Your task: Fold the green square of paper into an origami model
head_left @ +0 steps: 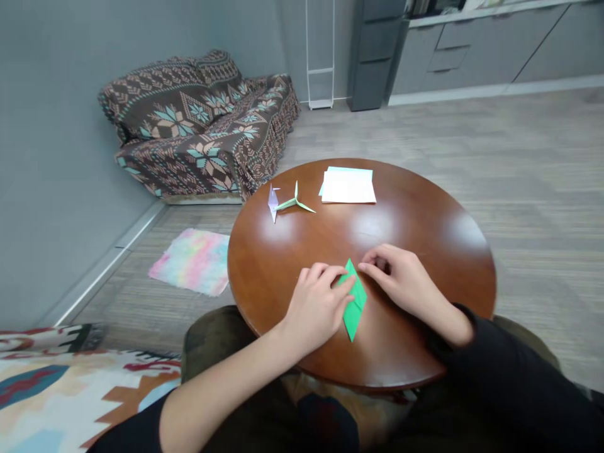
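Observation:
A green paper (357,304) folded into a narrow diamond lies on the round wooden table in front of me, its points facing away from and toward me. My left hand (321,299) rests over its left side, fingers and thumb pressing it against the tabletop and covering part of it. Just right of the paper's upper end is my right hand (396,274), fingers curled and thumb near the index fingertip. Nothing shows between those fingertips, and a small gap separates them from the paper.
On the table (264,283), a purple folded-paper piece (273,202) and a pale green three-armed one (295,202) stand at far left. White and light-blue sheets (348,187) are stacked at the back. Beyond are a covered sofa (202,126) and a pastel rug (193,261).

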Tool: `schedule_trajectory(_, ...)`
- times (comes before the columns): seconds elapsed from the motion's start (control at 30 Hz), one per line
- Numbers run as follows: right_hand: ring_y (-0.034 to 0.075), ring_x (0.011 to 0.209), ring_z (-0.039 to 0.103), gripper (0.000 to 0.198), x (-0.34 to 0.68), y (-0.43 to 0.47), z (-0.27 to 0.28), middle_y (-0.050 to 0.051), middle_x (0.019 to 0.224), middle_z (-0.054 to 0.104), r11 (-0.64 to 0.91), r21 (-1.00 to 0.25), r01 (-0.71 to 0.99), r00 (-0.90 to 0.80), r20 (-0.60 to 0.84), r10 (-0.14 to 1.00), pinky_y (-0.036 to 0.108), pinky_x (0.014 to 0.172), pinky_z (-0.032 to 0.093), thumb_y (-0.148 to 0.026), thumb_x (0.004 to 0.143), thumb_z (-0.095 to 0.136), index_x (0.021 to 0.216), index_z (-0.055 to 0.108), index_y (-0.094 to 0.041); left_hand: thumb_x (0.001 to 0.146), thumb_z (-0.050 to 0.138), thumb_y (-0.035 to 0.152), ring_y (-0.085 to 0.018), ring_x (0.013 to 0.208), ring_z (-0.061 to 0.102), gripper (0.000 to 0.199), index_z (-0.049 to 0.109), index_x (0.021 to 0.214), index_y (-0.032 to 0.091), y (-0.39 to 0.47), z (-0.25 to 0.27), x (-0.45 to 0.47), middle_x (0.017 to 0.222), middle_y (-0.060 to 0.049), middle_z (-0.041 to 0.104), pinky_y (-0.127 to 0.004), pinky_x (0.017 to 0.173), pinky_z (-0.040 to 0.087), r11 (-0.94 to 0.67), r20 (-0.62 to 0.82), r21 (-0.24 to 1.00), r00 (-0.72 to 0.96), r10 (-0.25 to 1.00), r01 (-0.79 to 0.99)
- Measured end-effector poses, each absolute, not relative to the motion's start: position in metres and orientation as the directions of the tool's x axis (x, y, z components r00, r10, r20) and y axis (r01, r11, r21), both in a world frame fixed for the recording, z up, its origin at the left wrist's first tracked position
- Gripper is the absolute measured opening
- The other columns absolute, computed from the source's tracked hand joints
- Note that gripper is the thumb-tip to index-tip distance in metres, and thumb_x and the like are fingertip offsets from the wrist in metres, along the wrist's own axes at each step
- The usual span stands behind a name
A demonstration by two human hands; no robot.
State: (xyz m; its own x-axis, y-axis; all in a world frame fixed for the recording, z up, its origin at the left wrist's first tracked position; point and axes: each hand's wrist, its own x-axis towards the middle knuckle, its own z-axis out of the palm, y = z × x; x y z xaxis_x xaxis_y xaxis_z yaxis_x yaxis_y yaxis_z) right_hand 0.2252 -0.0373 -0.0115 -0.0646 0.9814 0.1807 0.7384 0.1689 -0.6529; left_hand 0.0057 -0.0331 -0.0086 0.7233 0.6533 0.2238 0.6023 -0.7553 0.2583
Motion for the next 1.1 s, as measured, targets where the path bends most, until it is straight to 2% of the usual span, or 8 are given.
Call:
schedule_trajectory(0.1, 0.025, 0.091, 0.067, 0.015, 0.22, -0.049, -0.016, 0.009, 0.099, 0.073, 0.329, -0.582, 0.744, -0.202, 0.273, 0.941, 0.035, 0.081, 0.052, -0.028, 0.1, 0.06, 0.103, 0.073, -0.02, 0.102, 0.055, 0.037, -0.03, 0.113, 0.054, 0.037, 0.065, 0.134, 0.02, -0.025, -0.007, 0.011, 0.131, -0.011, 0.066, -0.048, 0.088, 0.047, -0.704, 0.21, 0.262, 0.673, 0.709, 0.66)
schedule_trajectory(0.2, 0.028, 0.099, 0.066, 0.019, 0.216, -0.053, -0.02, 0.012, 0.108, 0.071, 0.386, -0.477, 0.789, -0.259, 0.311, 0.914, 0.04, 0.089, 0.053, -0.024, 0.1, 0.058, 0.111, 0.073, -0.018, 0.097, 0.063, 0.044, -0.03, 0.113, 0.055, 0.042, 0.065, 0.131, 0.018, -0.017, -0.007, 0.012, 0.129, -0.011, 0.066, -0.047, 0.091, 0.047, -0.679, 0.206, 0.288, 0.649, 0.732, 0.675)
schedule_trajectory(0.4, 0.027, 0.097, 0.064, 0.023, 0.212, -0.054, -0.021, 0.012, 0.108, 0.069, 0.403, -0.412, 0.817, -0.287, 0.316, 0.905, 0.04, 0.084, 0.054, -0.022, 0.102, 0.054, 0.111, 0.075, -0.018, 0.096, 0.065, 0.047, -0.03, 0.119, 0.054, 0.046, 0.063, 0.131, 0.016, -0.015, -0.01, 0.008, 0.136, -0.012, 0.064, -0.047, 0.095, 0.047, -0.716, 0.244, 0.289, 0.674, 0.697, 0.636)
schedule_trajectory(0.5, 0.027, 0.095, 0.064, 0.025, 0.212, -0.056, -0.021, 0.012, 0.108, 0.069, 0.418, -0.358, 0.835, -0.307, 0.327, 0.894, 0.038, 0.08, 0.053, -0.024, 0.104, 0.052, 0.116, 0.074, -0.019, 0.098, 0.063, 0.045, -0.03, 0.119, 0.055, 0.04, 0.065, 0.127, 0.017, -0.015, -0.012, 0.008, 0.129, -0.012, 0.068, -0.046, 0.094, 0.047, -0.741, 0.242, 0.272, 0.701, 0.671, 0.614)
schedule_trajectory(0.63, 0.027, 0.093, 0.063, 0.027, 0.212, -0.055, -0.018, 0.013, 0.106, 0.069, 0.468, -0.245, 0.849, -0.378, 0.337, 0.862, 0.036, 0.076, 0.051, -0.024, 0.105, 0.05, 0.117, 0.074, -0.016, 0.1, 0.06, 0.045, -0.029, 0.115, 0.057, 0.039, 0.065, 0.125, 0.016, -0.015, -0.011, 0.01, 0.124, -0.012, 0.069, -0.045, 0.091, 0.047, -0.751, 0.223, 0.227, 0.717, 0.66, 0.621)
schedule_trajectory(0.83, 0.026, 0.085, 0.061, 0.025, 0.21, -0.05, -0.009, 0.012, 0.098, 0.07, 0.508, -0.052, 0.86, -0.477, 0.272, 0.836, 0.038, 0.072, 0.043, -0.021, 0.104, 0.053, 0.114, 0.074, -0.012, 0.099, 0.06, 0.047, -0.031, 0.115, 0.054, 0.047, 0.061, 0.132, 0.015, -0.016, -0.007, 0.013, 0.123, -0.013, 0.067, -0.046, 0.09, 0.045, -0.753, 0.186, 0.129, 0.731, 0.657, 0.645)
schedule_trajectory(0.97, 0.025, 0.081, 0.061, 0.021, 0.21, -0.052, -0.008, 0.01, 0.094, 0.069, 0.513, -0.028, 0.858, -0.486, 0.283, 0.827, 0.038, 0.07, 0.04, -0.02, 0.103, 0.057, 0.11, 0.075, -0.012, 0.099, 0.058, 0.048, -0.031, 0.114, 0.054, 0.049, 0.059, 0.134, 0.013, -0.017, -0.003, 0.015, 0.122, -0.013, 0.066, -0.046, 0.089, 0.045, -0.757, 0.156, 0.072, 0.743, 0.651, 0.649)
schedule_trajectory(1.1, 0.025, 0.079, 0.061, 0.024, 0.211, -0.059, -0.011, 0.009, 0.09, 0.068, 0.519, -0.026, 0.855, -0.49, 0.289, 0.822, 0.038, 0.071, 0.043, -0.024, 0.104, 0.055, 0.107, 0.076, -0.012, 0.101, 0.055, 0.048, -0.031, 0.114, 0.054, 0.049, 0.058, 0.137, 0.014, -0.017, -0.002, 0.015, 0.121, -0.012, 0.065, -0.045, 0.088, 0.044, -0.758, 0.157, 0.053, 0.744, 0.649, 0.65)
